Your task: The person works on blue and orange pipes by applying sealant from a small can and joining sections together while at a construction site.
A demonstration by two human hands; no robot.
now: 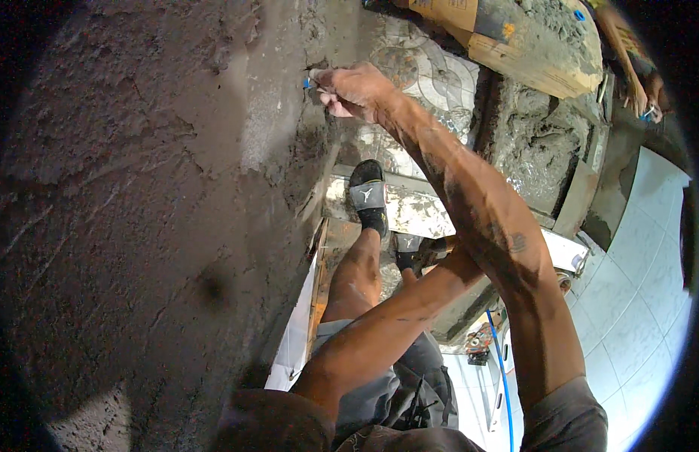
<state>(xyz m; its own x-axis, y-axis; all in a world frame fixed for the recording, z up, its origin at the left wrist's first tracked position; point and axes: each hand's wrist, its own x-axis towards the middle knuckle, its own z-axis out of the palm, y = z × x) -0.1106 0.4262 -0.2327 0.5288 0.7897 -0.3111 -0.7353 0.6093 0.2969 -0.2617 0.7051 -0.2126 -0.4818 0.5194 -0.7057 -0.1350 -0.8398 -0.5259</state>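
Observation:
My right hand (353,90) is closed around a small blue-and-pale piece (308,81) against the grey cement-coated wall (138,173), at a rough vertical seam beside a patterned tile floor (425,64). My left forearm (391,324) crosses beneath my right forearm; its hand is mostly hidden behind that arm, so I cannot see what its fingers do. Below my right hand, my sandalled foot (367,196) is by a pale, splattered ledge (402,211); my other foot (406,250) is farther right.
A cardboard piece with cement (530,60) lies at top, above a bed of wet mortar (541,151). Another person's hands (639,102) hold something small and blue at top right. Pale marbled tiles (636,279) line the right; a blue hose (504,377) runs near a small cluttered object (479,343).

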